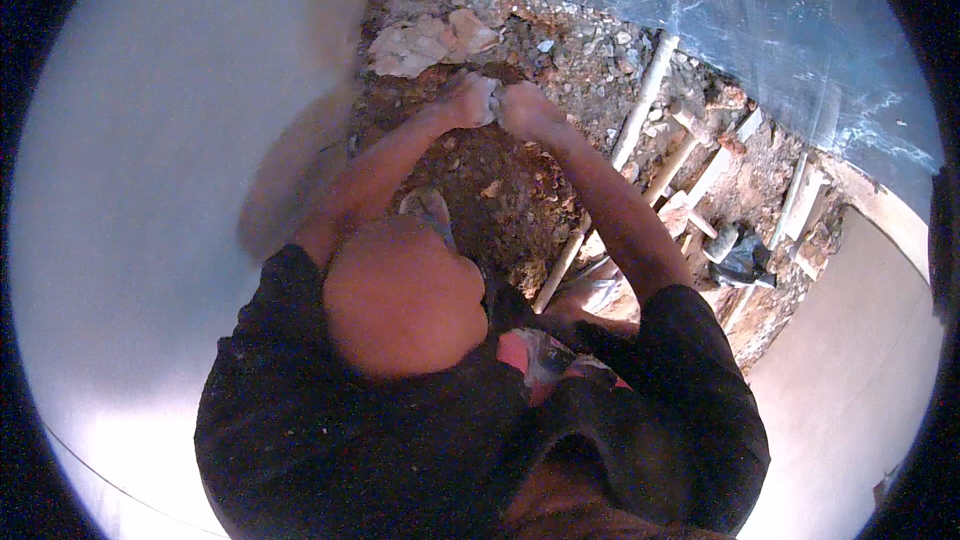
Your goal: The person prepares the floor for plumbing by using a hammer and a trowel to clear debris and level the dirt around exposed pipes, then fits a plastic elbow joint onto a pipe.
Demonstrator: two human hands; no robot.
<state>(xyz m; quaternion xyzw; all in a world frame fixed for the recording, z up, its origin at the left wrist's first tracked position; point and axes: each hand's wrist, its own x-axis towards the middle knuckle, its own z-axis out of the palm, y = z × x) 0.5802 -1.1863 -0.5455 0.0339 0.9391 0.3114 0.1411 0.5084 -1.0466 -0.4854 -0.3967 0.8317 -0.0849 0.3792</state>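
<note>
Both my arms reach forward over rough, dug-up earth (480,180), and the hands meet close together. My left hand (468,102) is closed, its fingers curled inward. Beside it, my right hand (527,112) is also closed. Something pale and greyish shows between them, too small and blurred to name. A large flat reddish stone (430,43) lies just past my left hand. Nearer to me, brown soil with loose clods forms a darker patch below the hands. My bare knee (405,300) is bent close under me, with a greyish shoe (428,210) partly showing beyond it.
A smooth pale wall (180,190) rises along my left. Wooden poles (645,100) lie slanted on rubble to the right, among wood pieces and a black plastic bag (745,260). A dark glossy sheet-like surface (770,20) bounds the far right. A flat grey slab (850,300) lies at right.
</note>
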